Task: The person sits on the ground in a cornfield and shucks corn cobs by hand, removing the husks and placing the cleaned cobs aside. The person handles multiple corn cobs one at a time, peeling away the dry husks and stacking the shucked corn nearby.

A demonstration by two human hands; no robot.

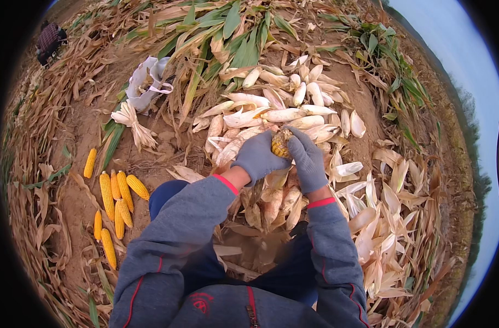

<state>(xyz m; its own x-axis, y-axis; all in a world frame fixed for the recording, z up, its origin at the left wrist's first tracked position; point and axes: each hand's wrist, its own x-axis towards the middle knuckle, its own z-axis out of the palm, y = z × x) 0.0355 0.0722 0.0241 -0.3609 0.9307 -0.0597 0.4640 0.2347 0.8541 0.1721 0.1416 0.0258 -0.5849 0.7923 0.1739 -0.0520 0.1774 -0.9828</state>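
A short, partly bare ear of corn [280,144] is between my gloved hands, yellow kernels showing on its lower part and a rough brownish end at the top. My left hand [261,156], in a grey knit glove, grips it from the left. On the other side my right hand [306,159], gloved alike, has its fingers against the ear. Brown and cream husks [274,201] hang or lie just below the hands; which of them join the ear I cannot tell. Right beyond my hands lies a heap of corn ears in pale husks [284,115].
Several husked yellow ears [106,194] lie on bare soil at left. Loose husks [383,242] are piled at right. A torn white bag [145,84] and a bundle of peeled-back husks [131,123] sit at upper left. Cut stalks [237,37] lie ahead. A person [50,41] is far left.
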